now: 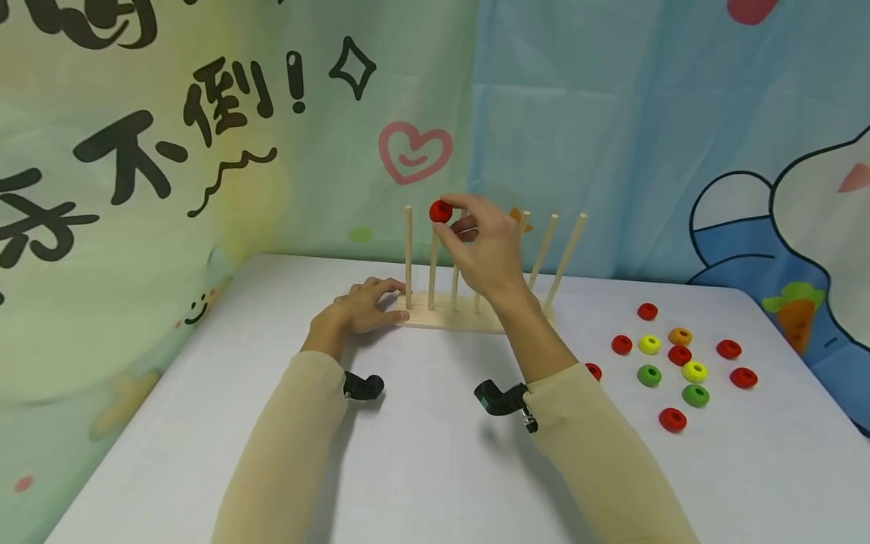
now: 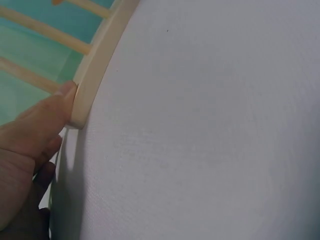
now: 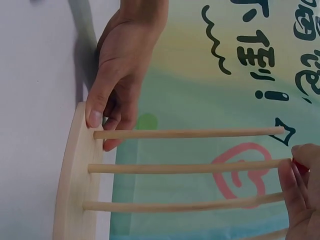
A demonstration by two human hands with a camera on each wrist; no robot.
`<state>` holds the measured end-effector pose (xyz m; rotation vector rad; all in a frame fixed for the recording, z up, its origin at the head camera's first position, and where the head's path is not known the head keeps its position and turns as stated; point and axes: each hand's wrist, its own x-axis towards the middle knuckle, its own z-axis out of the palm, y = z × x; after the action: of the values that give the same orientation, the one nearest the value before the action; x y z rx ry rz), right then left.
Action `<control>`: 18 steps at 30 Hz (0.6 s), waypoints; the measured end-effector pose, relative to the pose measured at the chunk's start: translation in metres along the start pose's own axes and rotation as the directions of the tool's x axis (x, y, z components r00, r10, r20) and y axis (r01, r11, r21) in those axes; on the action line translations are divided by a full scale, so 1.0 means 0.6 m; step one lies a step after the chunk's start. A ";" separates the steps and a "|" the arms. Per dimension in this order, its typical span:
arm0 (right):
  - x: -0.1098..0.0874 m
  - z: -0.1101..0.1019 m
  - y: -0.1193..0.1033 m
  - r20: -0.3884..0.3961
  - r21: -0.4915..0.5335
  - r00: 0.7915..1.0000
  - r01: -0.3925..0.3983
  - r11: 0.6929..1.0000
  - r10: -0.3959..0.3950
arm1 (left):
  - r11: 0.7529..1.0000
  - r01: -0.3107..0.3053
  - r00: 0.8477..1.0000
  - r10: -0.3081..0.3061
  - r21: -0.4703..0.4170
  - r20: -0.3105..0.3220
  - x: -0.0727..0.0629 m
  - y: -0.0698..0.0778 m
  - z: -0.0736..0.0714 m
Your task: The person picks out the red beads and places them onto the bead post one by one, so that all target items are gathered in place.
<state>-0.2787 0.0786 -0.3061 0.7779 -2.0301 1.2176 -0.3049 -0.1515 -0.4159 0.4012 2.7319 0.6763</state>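
Observation:
My right hand [image 1: 491, 245] pinches a red bead [image 1: 440, 211] between thumb and fingertips, right at the top of the second peg [image 1: 433, 272] from the left. In the right wrist view the fingers [image 3: 295, 195] mostly hide that bead. The peg stand [image 1: 448, 321] is pale wood, a long flat base with a row of upright pegs; those I see well carry no beads. At its left end my left hand [image 1: 367, 306] grips the base. The left wrist view shows its thumb [image 2: 62, 100] against the base's end.
On the white table [image 1: 421, 453], right of the stand, lie scattered loose beads: several red ones [image 1: 673, 420], yellow ones [image 1: 695, 371], green ones [image 1: 649, 375] and an orange one [image 1: 680, 337]. My right forearm partly covers one red bead [image 1: 594, 371]. A printed cloth [image 1: 557, 113] hangs behind the table.

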 end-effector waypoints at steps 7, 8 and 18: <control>0.006 0.000 -0.007 0.017 -0.065 0.997 -0.069 0.996 0.070 | 1.000 -0.010 1.000 0.010 0.000 0.000 -0.001 0.002 0.001; 0.006 -0.001 -0.008 0.023 -0.066 0.997 -0.078 0.995 0.080 | 1.000 -0.012 1.000 0.012 0.005 0.000 0.000 0.003 0.002; 0.017 0.004 -0.017 0.080 -0.107 0.986 -0.137 0.985 0.146 | 1.000 0.017 1.000 -0.017 0.007 0.013 -0.007 0.009 -0.005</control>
<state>-0.2777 0.0708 -0.2938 0.6583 -2.2329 1.1659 -0.3008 -0.1496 -0.4102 0.3819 2.7229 0.6584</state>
